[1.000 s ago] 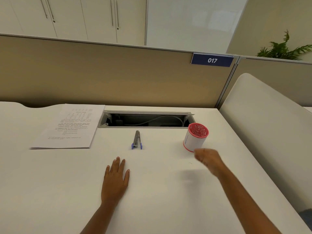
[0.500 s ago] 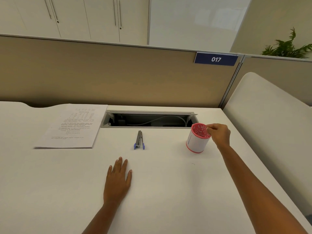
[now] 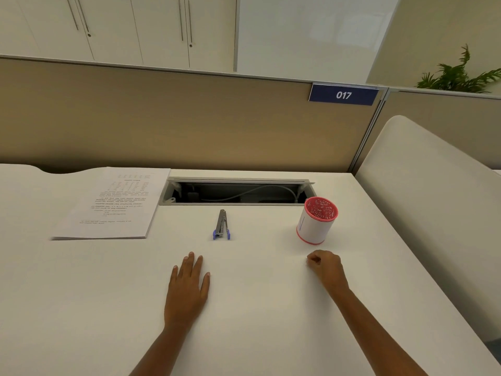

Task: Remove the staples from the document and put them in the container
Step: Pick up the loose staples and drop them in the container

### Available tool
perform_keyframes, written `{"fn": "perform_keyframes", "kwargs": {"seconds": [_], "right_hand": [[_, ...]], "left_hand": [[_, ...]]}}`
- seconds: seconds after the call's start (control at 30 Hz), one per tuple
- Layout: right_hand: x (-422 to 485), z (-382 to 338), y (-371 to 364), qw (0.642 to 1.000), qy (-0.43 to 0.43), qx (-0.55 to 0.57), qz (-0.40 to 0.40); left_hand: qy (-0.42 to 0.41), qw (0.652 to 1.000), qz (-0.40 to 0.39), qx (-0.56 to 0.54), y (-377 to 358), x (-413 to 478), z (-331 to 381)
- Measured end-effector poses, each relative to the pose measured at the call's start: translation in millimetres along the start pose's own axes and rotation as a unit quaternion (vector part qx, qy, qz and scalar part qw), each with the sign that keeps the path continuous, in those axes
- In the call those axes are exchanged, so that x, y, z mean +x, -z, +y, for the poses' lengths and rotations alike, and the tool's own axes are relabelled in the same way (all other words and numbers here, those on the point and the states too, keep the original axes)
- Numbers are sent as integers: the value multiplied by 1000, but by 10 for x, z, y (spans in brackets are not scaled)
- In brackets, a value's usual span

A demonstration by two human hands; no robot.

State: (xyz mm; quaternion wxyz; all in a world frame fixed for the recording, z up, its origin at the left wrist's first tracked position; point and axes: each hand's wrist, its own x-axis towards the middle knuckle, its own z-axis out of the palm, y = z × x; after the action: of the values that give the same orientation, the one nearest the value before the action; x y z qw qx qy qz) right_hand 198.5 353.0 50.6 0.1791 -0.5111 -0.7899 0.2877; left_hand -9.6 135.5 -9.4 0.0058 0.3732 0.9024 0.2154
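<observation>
Document [image 3: 113,204] print too small to read.

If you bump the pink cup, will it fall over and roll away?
Maybe. The pink cup is taller than it is wide and already looks tilted, so a bump near the rim could tip it. It is round, so on its side it would probably roll on the smooth desk. It looks like thin, light plastic.

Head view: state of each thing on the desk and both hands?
document: flat on desk, untouched
staple remover: lying on desk, unheld
container: upright, open top
cable hatch: lid open
left hand: flat, palm down, empty
right hand: fingers curled shut on the desk; contents not visible
</observation>
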Motion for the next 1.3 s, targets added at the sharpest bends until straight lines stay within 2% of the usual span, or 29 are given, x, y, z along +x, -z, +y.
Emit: {"fn": "perform_keyframes", "kwargs": {"seconds": [0.2, 0.43, 0.53, 0.7, 0.77, 1.0, 1.3], "right_hand": [[30, -45, -55, 994, 4, -105, -35], [48, -75, -112, 985, -15, -166, -35], [64, -46, -96, 992, -36, -112, -37], [8, 76, -62, 999, -27, -4, 24], [-15, 91, -61, 999, -27, -1, 35], [-33, 64, -93, 995, 28, -99, 10], [4, -50, -119, 968, 32, -248, -24]], "left_hand": [[3, 1000, -7, 3, 26, -5, 13], [0, 1000, -10, 5, 31, 4, 8], [-4, 1000, 3, -2, 12, -6, -2], [1, 1000, -2, -2, 19, -11, 8], [3, 1000, -14, -2, 28, -8, 8], [-6, 1000, 2, -3, 14, 1, 3], [-2, 1000, -21, 7, 42, -7, 18]]}}
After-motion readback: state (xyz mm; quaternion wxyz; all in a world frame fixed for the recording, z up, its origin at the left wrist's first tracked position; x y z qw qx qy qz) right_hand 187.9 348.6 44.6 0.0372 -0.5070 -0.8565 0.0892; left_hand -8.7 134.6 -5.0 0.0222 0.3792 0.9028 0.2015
